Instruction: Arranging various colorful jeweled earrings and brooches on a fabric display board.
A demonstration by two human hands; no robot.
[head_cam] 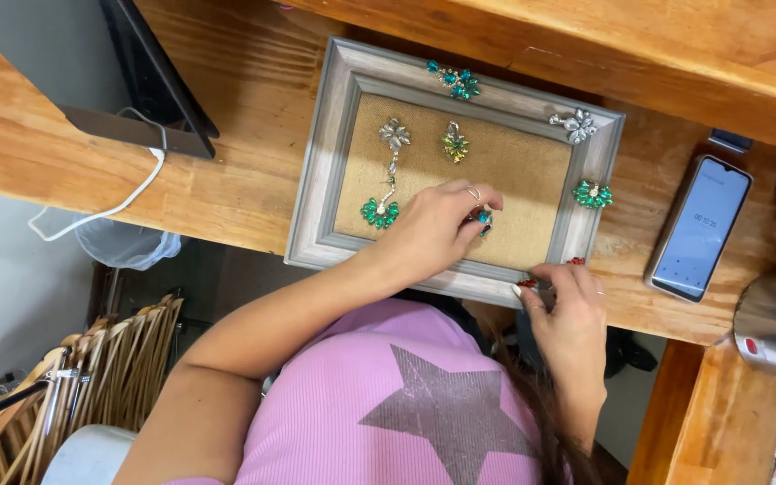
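To seat the piece well, it helps to press it straight into the fabric panel while the frame (321,171) is kept steady on the wooden table (226,193). The left hand (433,229) pinches a small teal jewelled earring (482,218) over the panel, fingers narrow. The right hand (572,310), fingers curled, touches red jewelled pieces (528,283) at the frame's lower edge.

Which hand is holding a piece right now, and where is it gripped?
Left hand pinches a teal jewelled earring at its edge. Right hand fingertips touch a red jewelled piece on the frame.
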